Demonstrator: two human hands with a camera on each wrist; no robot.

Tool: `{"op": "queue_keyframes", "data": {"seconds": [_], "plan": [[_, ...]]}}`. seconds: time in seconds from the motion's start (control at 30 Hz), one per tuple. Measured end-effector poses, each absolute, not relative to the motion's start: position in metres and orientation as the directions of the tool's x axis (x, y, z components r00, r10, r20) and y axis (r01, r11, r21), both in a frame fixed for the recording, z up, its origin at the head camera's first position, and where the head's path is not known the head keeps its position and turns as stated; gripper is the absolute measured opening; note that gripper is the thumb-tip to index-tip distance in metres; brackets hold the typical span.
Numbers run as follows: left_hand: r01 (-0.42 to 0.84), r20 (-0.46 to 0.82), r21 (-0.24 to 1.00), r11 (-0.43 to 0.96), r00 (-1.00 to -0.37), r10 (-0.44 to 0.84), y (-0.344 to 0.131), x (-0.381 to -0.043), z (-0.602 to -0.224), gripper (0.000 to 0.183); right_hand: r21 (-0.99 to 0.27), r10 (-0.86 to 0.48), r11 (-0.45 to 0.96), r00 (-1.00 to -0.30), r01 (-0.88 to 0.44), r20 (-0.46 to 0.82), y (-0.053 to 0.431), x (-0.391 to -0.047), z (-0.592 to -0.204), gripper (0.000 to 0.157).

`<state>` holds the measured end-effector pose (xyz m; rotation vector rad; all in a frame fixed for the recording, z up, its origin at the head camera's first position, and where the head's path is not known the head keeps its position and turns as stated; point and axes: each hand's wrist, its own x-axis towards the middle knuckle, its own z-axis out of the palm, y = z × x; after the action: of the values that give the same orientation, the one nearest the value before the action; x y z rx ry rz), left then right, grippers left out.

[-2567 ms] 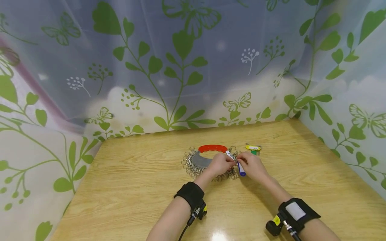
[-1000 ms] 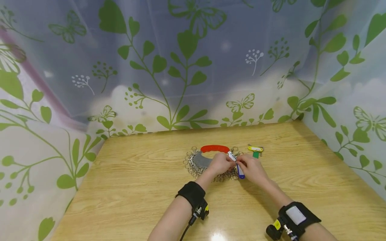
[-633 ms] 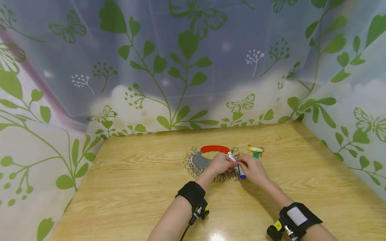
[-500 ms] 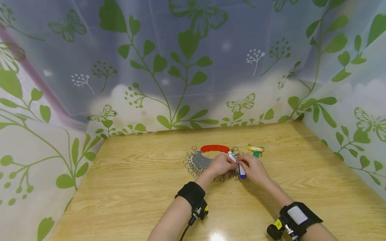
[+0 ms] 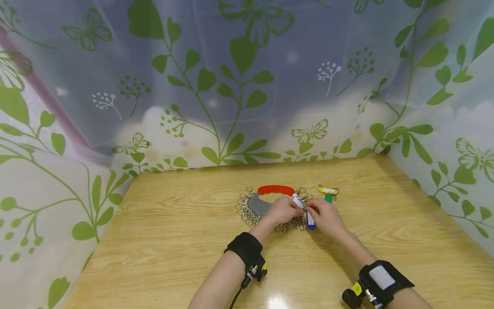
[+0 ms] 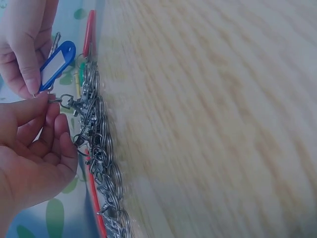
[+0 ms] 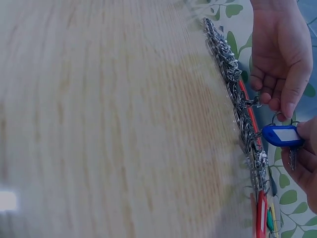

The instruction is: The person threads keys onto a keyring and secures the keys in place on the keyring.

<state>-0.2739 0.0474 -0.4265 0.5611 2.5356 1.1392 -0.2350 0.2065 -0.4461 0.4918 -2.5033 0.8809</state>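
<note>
Over the bench (image 5: 173, 257), toward its far edge, the left hand (image 5: 284, 210) pinches a metal ring (image 7: 272, 118), the right hand (image 5: 325, 214) a blue key tag (image 5: 311, 221). Likely light, stiff and slick, the tag suits a flat-faced pinch.

The ring holder (image 5: 257, 206) lies on a table (image 5: 173, 240), its handle (image 5: 275, 189) on the far side and metal rings (image 5: 244, 210) fanned along its left, near and right edges. A person's left hand (image 5: 284, 210) is over its near right part, the right hand (image 5: 325, 214) just to its right, a key tag (image 5: 311, 221) between them. Right of the holder, beyond the right hand, sit two more tags (image 5: 328, 191); behind it hangs a cloth (image 5: 173, 86).
</note>
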Motion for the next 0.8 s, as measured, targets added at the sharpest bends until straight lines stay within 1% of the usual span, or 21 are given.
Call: {"op": "queue_keyframes", "data": {"seconds": [0.3, 0.43, 0.5, 0.63, 0.8], "plan": [[0.216, -0.102, 0.778, 0.590, -0.883, 0.458, 0.0441, -0.2752, -0.4268, 0.019, -0.472, -0.219, 0.736, -0.830, -0.486, 0.514, 0.2021, -0.2326, -0.4457, 0.003], [0.239, -0.097, 0.779, 0.580, -0.868, 0.488, 0.0427, -0.2764, -0.4272, 0.019, -0.469, -0.214, 0.738, -0.828, -0.485, 0.519, 0.2025, -0.2336, -0.4456, 0.001], [0.256, -0.094, 0.777, 0.575, -0.856, 0.508, 0.0431, -0.2767, -0.4278, 0.017, -0.471, -0.206, 0.740, -0.827, -0.481, 0.522, 0.2032, -0.2342, -0.4456, 0.002], [0.279, -0.089, 0.765, 0.580, -0.847, 0.525, 0.0444, -0.2761, -0.4280, 0.016, -0.493, -0.188, 0.739, -0.843, -0.460, 0.504, 0.2053, -0.2353, -0.4453, 0.001], [0.271, -0.087, 0.752, 0.601, -0.863, 0.497, 0.0467, -0.2740, -0.4288, 0.015, -0.529, -0.167, 0.738, -0.873, -0.419, 0.459, 0.2068, -0.2348, -0.4454, 0.003]]}}
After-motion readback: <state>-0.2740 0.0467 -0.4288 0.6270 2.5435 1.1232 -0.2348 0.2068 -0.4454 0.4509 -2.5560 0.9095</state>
